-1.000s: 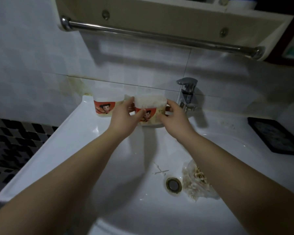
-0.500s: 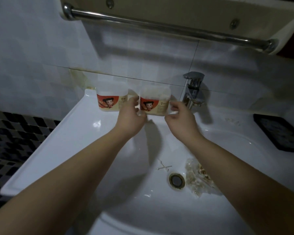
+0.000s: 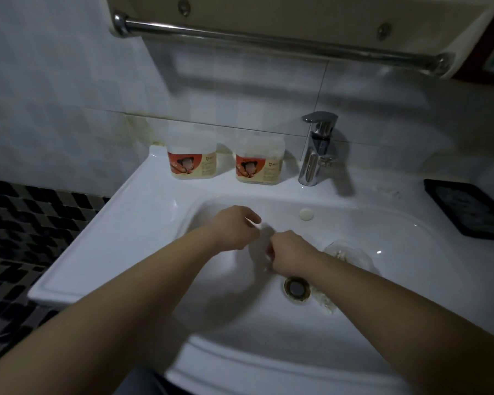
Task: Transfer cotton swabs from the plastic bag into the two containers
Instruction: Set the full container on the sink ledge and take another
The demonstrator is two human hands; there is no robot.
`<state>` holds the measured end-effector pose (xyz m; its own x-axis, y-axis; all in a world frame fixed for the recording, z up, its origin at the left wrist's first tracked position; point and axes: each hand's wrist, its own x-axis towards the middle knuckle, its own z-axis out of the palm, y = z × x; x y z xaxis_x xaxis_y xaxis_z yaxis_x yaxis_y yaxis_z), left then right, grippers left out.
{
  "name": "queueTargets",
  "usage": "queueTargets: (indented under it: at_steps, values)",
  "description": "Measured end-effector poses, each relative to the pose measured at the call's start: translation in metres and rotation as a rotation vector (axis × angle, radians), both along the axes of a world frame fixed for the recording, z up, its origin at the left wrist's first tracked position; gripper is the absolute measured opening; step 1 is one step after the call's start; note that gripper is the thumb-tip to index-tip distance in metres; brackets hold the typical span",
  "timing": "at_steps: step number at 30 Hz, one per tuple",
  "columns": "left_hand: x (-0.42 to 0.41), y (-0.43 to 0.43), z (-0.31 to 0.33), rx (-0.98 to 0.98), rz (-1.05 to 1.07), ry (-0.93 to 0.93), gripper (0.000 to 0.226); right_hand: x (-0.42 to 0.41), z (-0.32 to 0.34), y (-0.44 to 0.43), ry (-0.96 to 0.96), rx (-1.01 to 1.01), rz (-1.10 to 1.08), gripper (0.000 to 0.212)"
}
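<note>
Two clear lidded containers with red cartoon labels stand side by side on the sink's back ledge, the left container (image 3: 191, 162) and the right container (image 3: 259, 165), both showing white swabs inside. Both hands are down in the basin. My left hand (image 3: 234, 227) hovers with loosely curled fingers and holds nothing I can see. My right hand (image 3: 289, 255) reaches down just above the drain (image 3: 296, 287), fingers curled toward the basin floor; what they touch is hidden. The crumpled plastic bag (image 3: 351, 255) with swabs lies right of the drain, partly under my right forearm.
A chrome faucet (image 3: 317, 149) stands right of the containers. A dark tray (image 3: 474, 209) sits on the sink's right ledge. A metal towel bar (image 3: 268, 42) runs overhead. The white sink rim (image 3: 111, 223) drops off to a dark tiled floor at left.
Both hands let go of the right container, which now stands on the ledge, and dropped down into the basin. My right hand moved over the spot where loose swabs lay near the drain.
</note>
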<state>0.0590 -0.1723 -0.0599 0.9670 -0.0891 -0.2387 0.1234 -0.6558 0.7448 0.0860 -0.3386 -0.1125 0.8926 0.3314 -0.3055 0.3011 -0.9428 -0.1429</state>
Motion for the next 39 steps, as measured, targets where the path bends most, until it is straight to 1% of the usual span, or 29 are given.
queueTargets:
  at_steps: [1, 3, 5, 10, 12, 13, 15, 18, 22, 24, 26, 29, 32, 34, 37, 39]
  values:
    - [-0.001, 0.001, -0.001, -0.010, 0.005, 0.005, 0.036, 0.000, -0.003, 0.000, -0.002, -0.006, 0.011, 0.006]
    - [-0.002, 0.002, -0.001, -0.023, 0.006, 0.020, 0.036, 0.000, -0.011, -0.001, -0.002, 0.001, 0.023, 0.014]
    - [-0.001, 0.004, -0.002, -0.030, 0.002, 0.033, 0.036, -0.001, -0.019, -0.002, 0.005, 0.038, 0.022, 0.017]
    - [-0.003, 0.006, 0.002, -0.086, 0.014, 0.004, 0.034, 0.000, -0.013, -0.002, 0.040, 0.110, 0.002, 0.005]
    - [-0.003, 0.012, 0.006, -0.109, 0.038, -0.049, 0.031, 0.004, -0.001, -0.003, 0.047, 0.235, -0.059, 0.008]
    - [-0.003, 0.017, 0.008, -0.116, 0.063, -0.084, 0.028, 0.007, 0.005, -0.001, 0.056, 0.335, -0.098, 0.012]
    - [-0.003, 0.027, 0.013, -0.141, 0.134, -0.182, 0.024, 0.012, 0.020, 0.004, 0.070, 0.587, -0.168, 0.018]
    - [-0.003, 0.045, 0.022, -0.199, 0.291, -0.392, 0.021, 0.020, 0.043, 0.019, 0.044, 0.916, -0.225, 0.017]
    - [-0.005, 0.071, 0.035, -0.329, 0.525, -0.606, 0.019, 0.029, 0.071, 0.049, -0.076, 1.078, -0.169, 0.015]
    - [-0.004, 0.084, 0.037, -0.324, 0.588, -0.679, 0.021, 0.034, 0.080, 0.067, -0.091, 1.152, -0.170, 0.018]
    - [-0.001, 0.096, 0.036, -0.264, 0.626, -0.724, 0.027, 0.041, 0.085, 0.084, -0.107, 1.156, -0.160, 0.022]
    - [0.008, 0.109, 0.030, -0.199, 0.663, -0.714, 0.036, 0.047, 0.092, 0.104, -0.083, 1.118, -0.162, 0.017]
    - [0.018, 0.115, 0.023, -0.204, 0.616, -0.606, 0.056, 0.050, 0.095, 0.118, -0.047, 1.092, -0.182, 0.021]
    - [0.023, 0.117, 0.021, -0.189, 0.557, -0.531, 0.069, 0.054, 0.094, 0.125, -0.001, 1.115, -0.189, 0.022]
    - [0.029, 0.116, 0.020, -0.239, 0.489, -0.498, 0.078, 0.057, 0.090, 0.129, 0.074, 1.158, -0.220, 0.020]
    - [0.031, 0.116, 0.022, -0.267, 0.467, -0.478, 0.082, 0.055, 0.089, 0.129, 0.081, 1.171, -0.225, 0.021]
